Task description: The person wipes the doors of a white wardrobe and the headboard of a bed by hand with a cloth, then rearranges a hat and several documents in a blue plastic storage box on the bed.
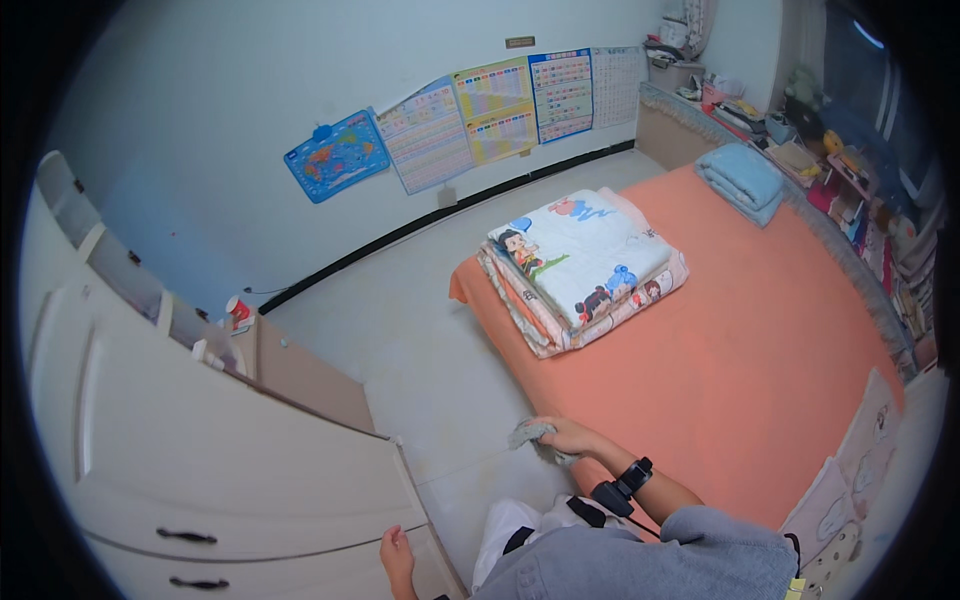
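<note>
My right hand [566,435] is closed around a bunched grey-green cloth [534,433], held at the near left edge of the bed. A black device is strapped to that wrist. My left hand [397,553] is low in the picture in front of the white cabinet, with nothing seen in it; its fingers look loosely curled. An orange sheet [720,352] covers the bed. Folded quilts with cartoon figures [592,255] lie stacked at the bed's far left corner, and a folded light-blue blanket [739,180] lies at its far right corner.
A white cabinet [225,465] with dark handles stands on the left, beside a low brown cabinet [307,375] with a red paper cup [238,307]. Along the right runs a window ledge piled with toys and books. Pillows [821,502] lie at the bed's near right end.
</note>
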Action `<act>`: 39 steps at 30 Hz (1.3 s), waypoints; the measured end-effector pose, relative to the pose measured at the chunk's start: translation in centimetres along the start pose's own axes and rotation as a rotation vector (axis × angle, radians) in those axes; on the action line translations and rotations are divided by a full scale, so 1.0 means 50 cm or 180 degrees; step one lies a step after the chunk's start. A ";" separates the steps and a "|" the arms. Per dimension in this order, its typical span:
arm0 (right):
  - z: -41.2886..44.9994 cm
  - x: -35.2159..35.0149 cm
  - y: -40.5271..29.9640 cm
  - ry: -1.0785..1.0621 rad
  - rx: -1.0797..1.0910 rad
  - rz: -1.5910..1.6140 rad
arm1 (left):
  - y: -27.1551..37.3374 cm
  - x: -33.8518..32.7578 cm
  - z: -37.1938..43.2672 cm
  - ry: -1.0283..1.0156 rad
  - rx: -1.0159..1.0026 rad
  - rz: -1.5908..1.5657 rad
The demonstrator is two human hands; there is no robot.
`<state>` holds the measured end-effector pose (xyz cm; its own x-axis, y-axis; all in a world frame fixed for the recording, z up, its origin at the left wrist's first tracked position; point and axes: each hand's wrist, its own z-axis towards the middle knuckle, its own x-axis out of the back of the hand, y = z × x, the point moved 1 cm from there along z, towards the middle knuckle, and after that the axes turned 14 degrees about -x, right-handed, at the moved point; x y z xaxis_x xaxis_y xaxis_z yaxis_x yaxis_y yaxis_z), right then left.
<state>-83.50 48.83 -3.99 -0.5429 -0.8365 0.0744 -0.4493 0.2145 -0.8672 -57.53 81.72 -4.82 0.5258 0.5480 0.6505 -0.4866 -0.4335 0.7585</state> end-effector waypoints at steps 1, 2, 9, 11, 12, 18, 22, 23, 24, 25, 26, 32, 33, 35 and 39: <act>0.010 0.003 -0.017 0.0024 -0.0037 -0.0009 | -0.007 -0.004 0.024 0.0046 0.0144 -0.0045; 0.020 0.006 -0.033 0.0067 -0.0142 0.0099 | -0.012 -0.012 0.056 0.0009 0.0158 -0.0076; 0.131 0.064 -0.214 0.0371 -0.0439 0.0201 | -0.036 -0.060 0.464 -0.0113 -0.0843 0.0131; 0.185 0.077 -0.259 0.0565 -0.0551 0.0328 | 0.049 -0.065 0.619 -0.0492 -0.0826 0.0135; 0.215 0.080 -0.286 0.0817 -0.0253 0.0263 | 0.053 -0.075 0.691 -0.0417 -0.1101 -0.0109; 0.319 0.151 -0.442 0.1888 0.0178 0.0946 | 0.221 -0.187 1.028 -0.1489 -0.1182 -0.1620; 0.343 0.227 -0.459 0.2661 0.0210 0.1706 | 0.279 -0.300 1.127 -0.2063 -0.1272 -0.2025; 0.355 0.251 -0.440 0.2850 0.0221 0.1879 | 0.294 -0.324 1.141 -0.2372 -0.1077 -0.2098; 0.362 0.270 -0.434 0.3164 0.0121 0.1821 | 0.304 -0.346 1.159 -0.2684 -0.0874 -0.2155; 0.371 0.292 -0.422 0.3393 0.0117 0.1921 | 0.319 -0.365 1.183 -0.2732 -0.0924 -0.2132; 0.384 0.318 -0.395 0.3685 0.0165 0.1920 | 0.336 -0.378 1.210 -0.2802 -0.1155 -0.1965; 0.547 0.462 -0.423 0.4344 0.0904 0.3345 | 0.408 -0.401 1.503 -0.2374 -0.1605 -0.1479; 0.586 0.491 -0.429 0.4295 0.0955 0.3564 | 0.416 -0.399 1.550 -0.2140 -0.1490 -0.1406; 0.664 0.558 -0.463 0.4067 0.1142 0.3664 | 0.457 -0.403 1.635 -0.2067 -0.1378 -0.1468; 0.787 0.666 -0.596 0.3640 0.0950 0.2875 | 0.476 -0.429 1.781 -0.1935 -0.1131 -0.1525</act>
<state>-60.26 -5.26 4.99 -0.8649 0.3897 -0.3163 0.4164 0.2053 -0.8857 -18.29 -4.06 2.71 0.9647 0.0914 0.2472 -0.2526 0.0532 0.9661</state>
